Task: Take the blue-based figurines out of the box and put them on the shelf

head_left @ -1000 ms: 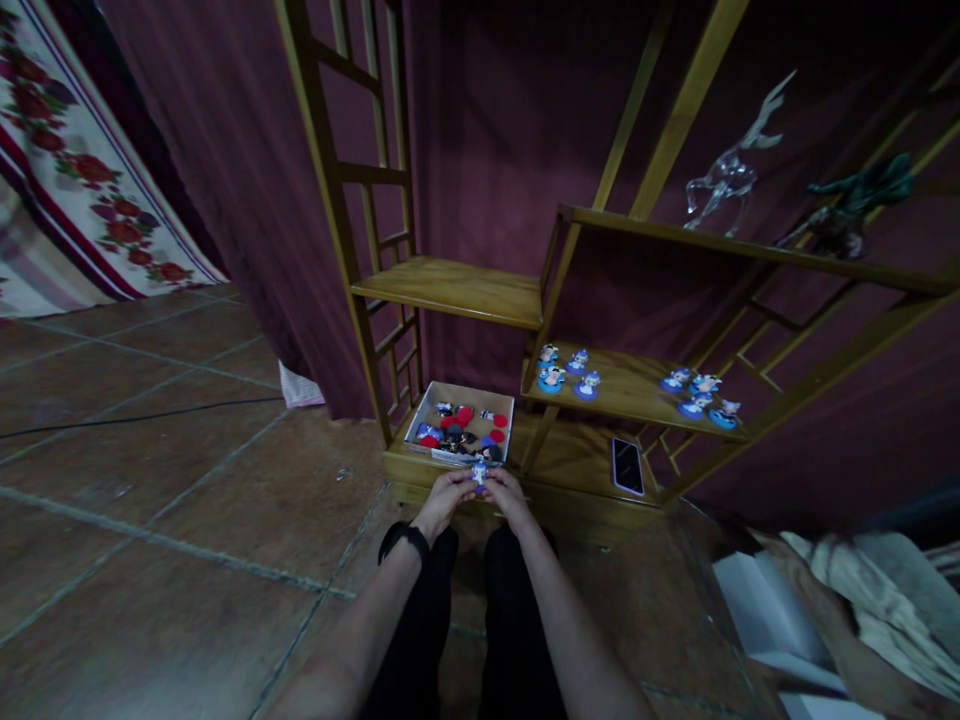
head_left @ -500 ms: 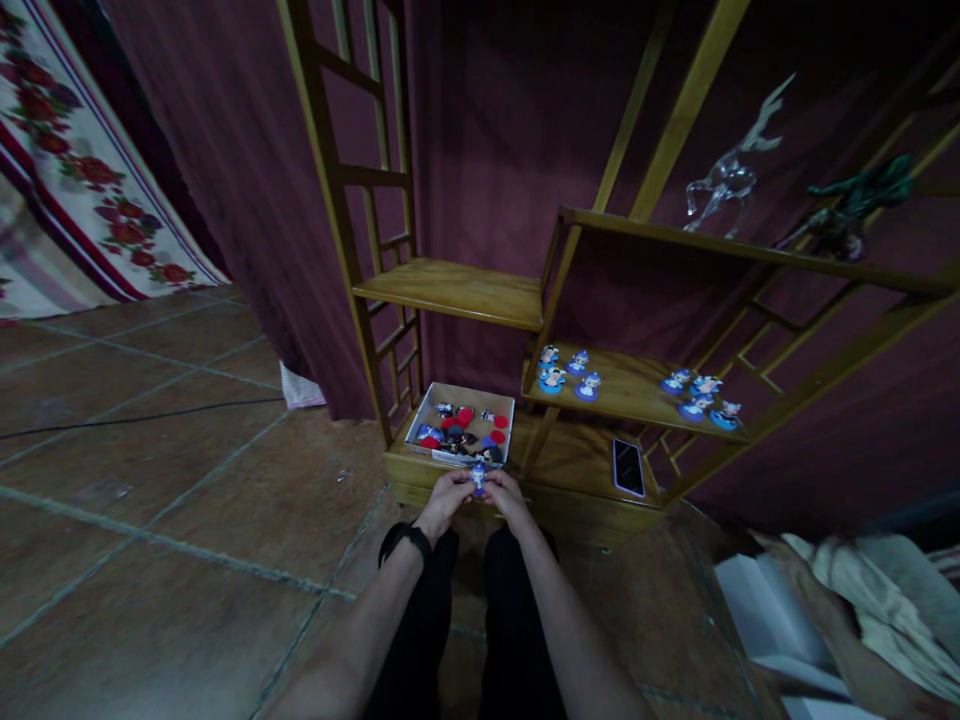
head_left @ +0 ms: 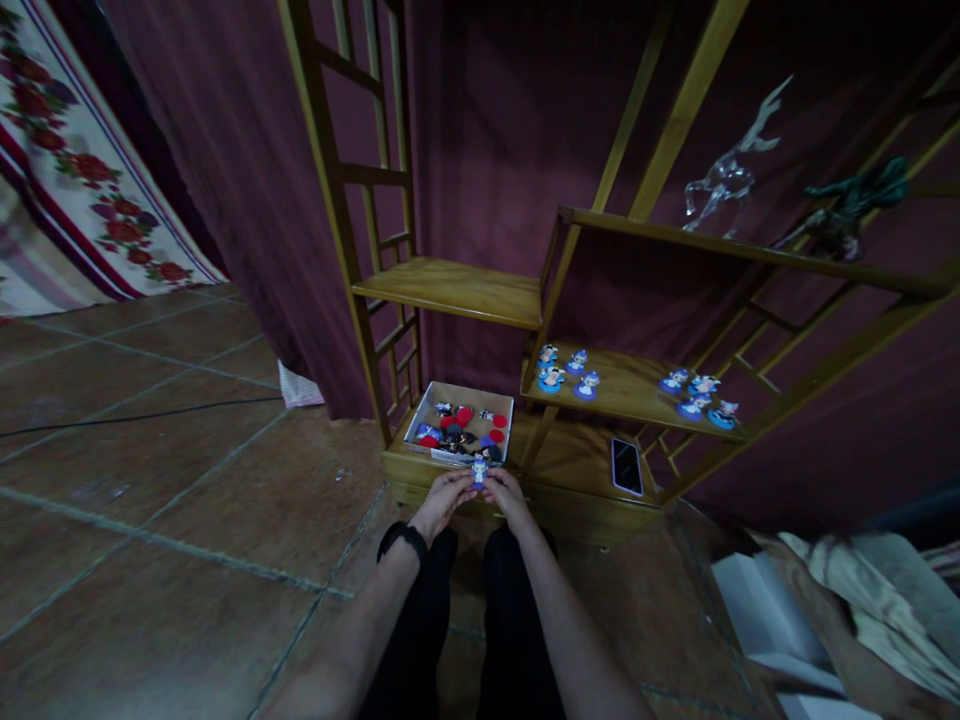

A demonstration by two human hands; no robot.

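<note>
A small blue and white figurine (head_left: 479, 470) is pinched between both my hands just in front of the wooden shelf unit's base. My left hand (head_left: 444, 499), with a dark band at the wrist, grips its left side. My right hand (head_left: 507, 497) grips its right side. Right behind them a shallow cardboard box (head_left: 430, 400) holds several small figurines and red round bases. More blue figurines stand on the low right shelf, one group at its left end (head_left: 564, 373) and another at its right end (head_left: 699, 395).
The wooden shelf unit (head_left: 457, 290) stands against a dark red curtain. A phone (head_left: 626, 465) lies on the bottom board. A glass deer (head_left: 727, 165) and a dark green ornament (head_left: 855, 200) sit on the upper shelf. A white box (head_left: 765, 620) and cloth lie at right. A cable crosses the tiled floor.
Both hands stay together on the figurine, which has shifted slightly upward toward the box. Nothing else has moved.
</note>
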